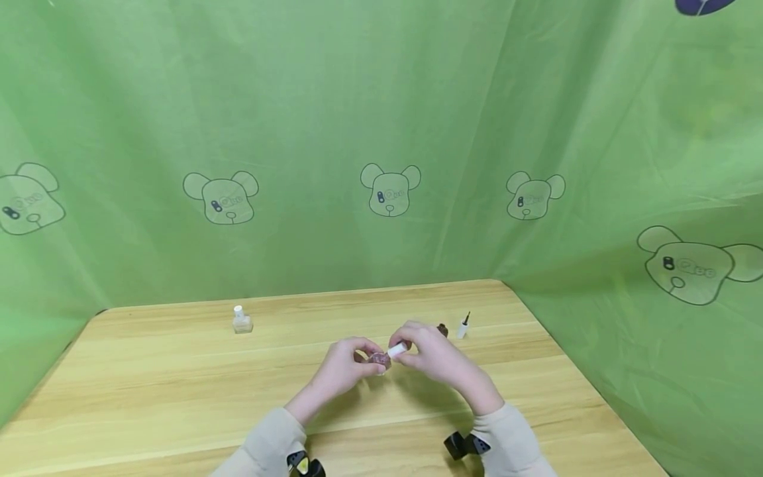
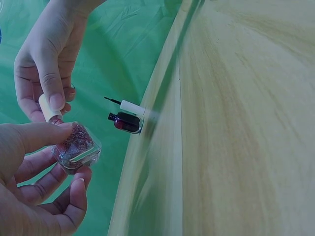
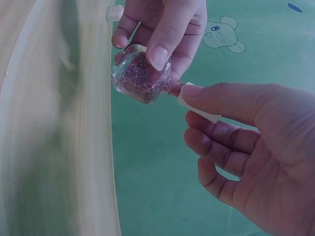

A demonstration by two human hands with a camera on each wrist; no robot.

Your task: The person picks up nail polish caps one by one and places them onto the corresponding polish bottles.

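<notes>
Over the middle of the table, my left hand (image 1: 342, 368) grips a squarish clear nail polish bottle (image 3: 140, 78) between thumb and fingers. Pinkish-purple glitter fills it, and it is tilted with its neck towards my right hand (image 1: 434, 352). That hand pinches a white cap (image 2: 47, 107) between thumb and fingers, right at the bottle's neck. Glitter-coated neck (image 3: 173, 87) shows between the bottle's shoulder and the cap in the right wrist view. Any brush inside the neck is hidden.
Beyond my right hand stands a dark red polish bottle (image 2: 126, 122) without its cap. A white cap (image 1: 463, 328) stands beside it, black brush pointing up. A clear polish bottle (image 1: 242, 323) with a white cap stands back left. Green curtains (image 1: 310, 132) surround the wooden table (image 1: 149, 391).
</notes>
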